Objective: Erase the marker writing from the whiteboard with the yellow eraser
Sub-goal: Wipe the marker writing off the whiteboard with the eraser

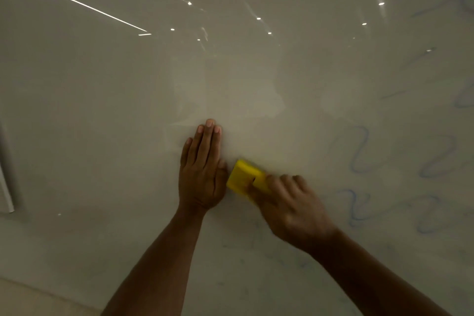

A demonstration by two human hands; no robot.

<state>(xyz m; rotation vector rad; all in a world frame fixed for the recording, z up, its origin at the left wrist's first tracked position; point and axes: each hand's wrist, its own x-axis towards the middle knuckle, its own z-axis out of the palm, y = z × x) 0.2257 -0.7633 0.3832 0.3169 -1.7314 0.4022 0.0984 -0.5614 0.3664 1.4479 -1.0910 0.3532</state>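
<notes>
- Glossy and pale, the whiteboard [107, 100] fills nearly our whole view, and small bright reflections of lights dot its upper part, with one long bright streak [74, 0] running across the upper left.
- We see the yellow eraser [245, 178] low in the middle of the board, a blocky bright-yellow piece tilted with its upper corner toward the top left, one face laid on the board.
- Our right hand [292, 209] grips the eraser from the lower right; its fingers [275, 182] curl over the eraser's right end and hide that part. The hand is blurred, so we cannot tell just how each finger lies.
- Our right forearm runs from the lower right corner up to that hand.
- Our left hand [202, 169] lies flat on the board just left of the eraser, fingers straight, close together and pointing up, with the thumb side nearest the eraser's left edge. We cannot tell whether thumb and eraser touch.
- Our left forearm comes up from the bottom edge, left of centre.
- Blue marker writing [359, 151] stands to the right of the hands as wavy, looping strokes, some faded and smeared; more strokes reach the right edge and the upper right corner.
- Faint bluish smudges [287, 259] lie on the board below the right hand.
- At the far left edge we see a pale upright strip [6, 187], too dim to identify.
</notes>
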